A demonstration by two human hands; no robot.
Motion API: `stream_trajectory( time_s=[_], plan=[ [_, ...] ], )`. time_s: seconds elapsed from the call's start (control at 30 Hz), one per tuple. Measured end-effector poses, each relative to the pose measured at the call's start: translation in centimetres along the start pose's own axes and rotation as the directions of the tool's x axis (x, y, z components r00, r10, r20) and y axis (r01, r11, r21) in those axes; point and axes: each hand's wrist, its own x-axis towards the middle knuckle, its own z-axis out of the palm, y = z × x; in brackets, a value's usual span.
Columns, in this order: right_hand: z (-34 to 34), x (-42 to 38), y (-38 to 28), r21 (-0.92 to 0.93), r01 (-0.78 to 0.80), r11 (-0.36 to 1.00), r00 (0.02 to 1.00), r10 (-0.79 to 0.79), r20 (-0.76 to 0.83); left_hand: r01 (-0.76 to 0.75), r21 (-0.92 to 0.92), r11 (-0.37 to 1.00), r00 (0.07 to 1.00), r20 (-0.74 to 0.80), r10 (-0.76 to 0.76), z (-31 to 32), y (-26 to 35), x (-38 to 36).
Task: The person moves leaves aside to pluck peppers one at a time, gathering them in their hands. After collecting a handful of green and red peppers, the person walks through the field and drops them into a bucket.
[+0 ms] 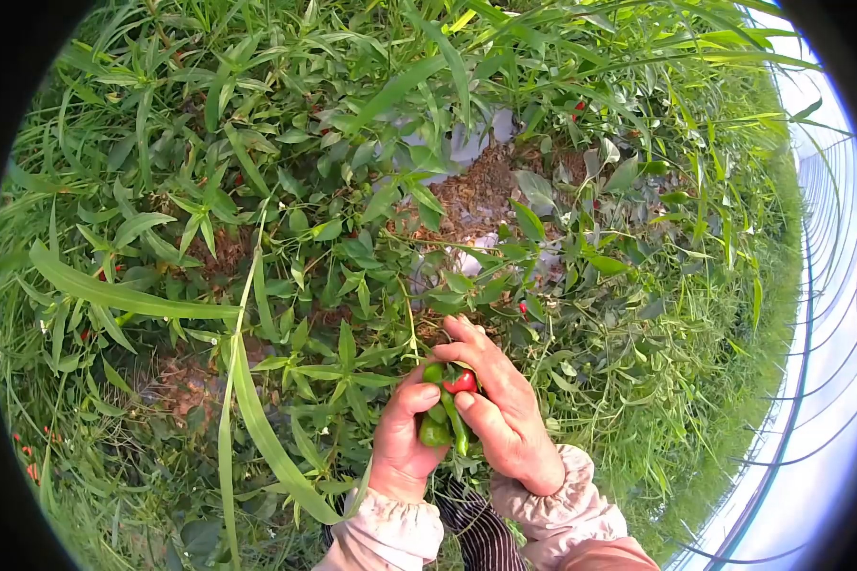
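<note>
My left hand (407,438) is closed around several green peppers (435,433), with its thumb laid across them. Close against it, my right hand (503,409) is closed with its thumb and fingers on a small red pepper (463,382). One slim green pepper hangs down between the two hands. The hands meet in front of my body, above the leafy plants (352,285). Parts of the peppers are hidden behind my fingers.
Tall grass blades (267,428) rise at the left, near my left sleeve (390,533). Pale plastic sheeting (467,143) and dry soil show through the foliage ahead. Red peppers (32,471) dot the lower left. A hooped greenhouse wall (819,314) curves along the right.
</note>
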Motion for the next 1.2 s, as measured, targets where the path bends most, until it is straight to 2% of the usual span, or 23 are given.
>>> stream_trajectory(
  time_s=[0.1, 0.17, 0.23, 0.3, 0.37, 0.43, 0.5, 0.57, 0.63, 0.7, 0.77, 0.8, 0.83, 0.9, 0.97, 1.03, 1.1, 1.17, 1.2],
  plan=[
    [-0.4, -0.2, 0.0, -0.024, -0.01, 1.0, 1.0, 0.01, 0.0, 0.012, 0.003, 1.0, 1.0, 0.002, -0.012, -0.6, -0.3, 0.0],
    [-1.0, -0.2, 0.2, -0.409, 0.025, 0.912, 0.999, -0.013, 0.03, 0.029, -0.059, 0.998, 0.996, -0.084, -0.033, -0.2, -0.7, -0.1],
    [-1.3, 0.0, 0.4, -0.345, 0.0, 0.939, 0.999, 0.015, 0.041, 0.037, -0.044, 0.998, 0.998, -0.049, -0.039, 0.1, -0.6, -0.1],
    [-1.4, 0.1, 0.0, -0.396, -0.006, 0.918, 0.999, 0.026, 0.046, 0.057, 0.039, 0.998, 0.998, -0.032, -0.056, 0.0, -0.5, -0.2],
    [-1.4, 0.3, -0.3, -0.42, 0.003, 0.908, 0.999, 0.019, 0.046, 0.06, -0.005, 0.998, 0.998, -0.017, -0.06, -0.4, -0.5, -0.1],
    [-1.5, 0.7, -0.4, -0.412, 0.029, 0.911, 0.999, -0.044, -0.027, 0.068, 0.013, 0.998, 0.994, 0.09, -0.069, 0.0, -0.2, 0.3],
    [-1.5, 1.4, -0.5, -0.443, 0.074, 0.893, 0.994, -0.101, -0.037, 0.081, 0.022, 0.997, 0.988, 0.13, -0.083, 0.3, 0.1, 0.7],
    [-1.6, 2.2, -0.8, -0.469, 0.142, 0.872, 0.99, -0.118, 0.079, -0.006, -0.007, 1.0, 0.997, 0.077, 0.007, 0.5, 0.1, 0.7],
    [-1.5, 2.7, -0.1, -0.436, 0.17, 0.884, 0.984, -0.131, 0.119, -0.021, -0.045, 0.999, 0.997, 0.075, 0.024, 0.2, 0.2, 0.9],
    [-1.3, 3.1, 0.2, -0.072, 0.072, 0.995, 0.986, -0.06, 0.156, -0.02, -0.105, 0.994, 1.0, 0.019, 0.022, 0.4, 0.5, 0.9],
    [-1.6, 3.9, 0.1, -0.023, 0.109, 0.994, 0.98, -0.104, 0.172, 0.01, -0.146, 0.989, 0.998, 0.057, -0.001, 0.4, 0.9, 1.1],
    [-1.7, 4.1, 0.2, 0.264, 0.046, 0.963, 0.996, -0.066, 0.068, 0.031, -0.173, 0.984, 0.994, 0.108, -0.012, 0.9, 1.2, 1.1],
    [-1.9, 4.3, 0.3, 0.533, 0.007, 0.846, 1.0, 0.005, -0.022, 0.055, -0.2, 0.978, 0.987, 0.158, -0.023, 1.2, 1.3, 1.0],
    [-4.0, 7.3, 0.3, 0.534, 0.032, 0.845, 0.925, 0.178, -0.336, 0.046, -0.187, 0.981, 0.981, 0.193, -0.009, 0.5, 1.3, 1.5],
    [-7.3, 12.2, 2.4, 0.496, 0.19, 0.847, 0.793, 0.165, -0.586, 0.029, -0.194, 0.981, 0.97, 0.242, 0.019, -0.2, 1.1, 1.8],
    [-10.7, 17.6, 4.9, 0.505, 0.27, 0.82, 0.722, 0.174, -0.67, 0.023, -0.187, 0.982, 0.973, 0.23, 0.021, 0.3, 1.4, 1.6],
    [-13.0, 22.6, 6.5, 0.45, 0.199, 0.87, 0.679, 0.209, -0.704, 0.018, -0.178, 0.984, 0.977, 0.214, 0.021, 0.7, 1.6, 1.5],
    [-14.6, 26.1, 6.7, 0.548, 0.124, 0.827, 0.615, 0.369, -0.697, 0.029, -0.2, 0.979, 0.976, 0.216, 0.016, 0.8, 1.8, 1.4],
    [-14.7, 27.1, 6.4, 0.547, 0.12, 0.828, 0.616, 0.37, -0.695, 0.028, -0.204, 0.979, 0.977, 0.214, 0.016, 0.8, 1.9, 1.4]
  ],
)
